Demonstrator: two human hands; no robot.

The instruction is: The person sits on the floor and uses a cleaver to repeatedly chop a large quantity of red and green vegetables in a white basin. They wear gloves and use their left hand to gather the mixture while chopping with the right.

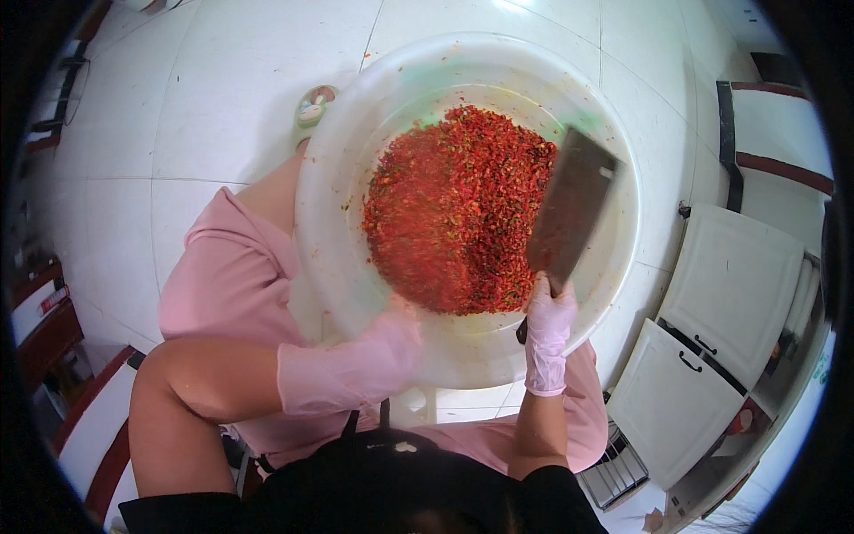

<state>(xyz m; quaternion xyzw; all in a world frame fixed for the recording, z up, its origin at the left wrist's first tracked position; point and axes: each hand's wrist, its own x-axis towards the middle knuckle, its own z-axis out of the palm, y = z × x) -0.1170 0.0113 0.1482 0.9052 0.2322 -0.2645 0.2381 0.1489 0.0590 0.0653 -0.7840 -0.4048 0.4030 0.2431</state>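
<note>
A wide whitish plastic basin (467,350) stands before me, with a heap of finely chopped red chili peppers (497,177) in it. Green and yellowish bits are mixed through the heap. My right hand (550,320), in a pale pink glove, grips the handle of a cleaver (574,200). The broad, dark blade lies over the right side of the basin and covers the heap's right edge. My left hand (390,337), gloved alike, is at the basin's near left side and blurred by motion. Its fingers are indistinct, so whether it holds anything is unclear. The heap's left part is blurred too.
My legs in pink trousers (233,280) flank the basin, and a green slipper (313,107) shows beyond its left side. White cabinet doors (730,267) and a wire rack (617,464) stand to the right. Pale tiles (220,87) cover the floor.
</note>
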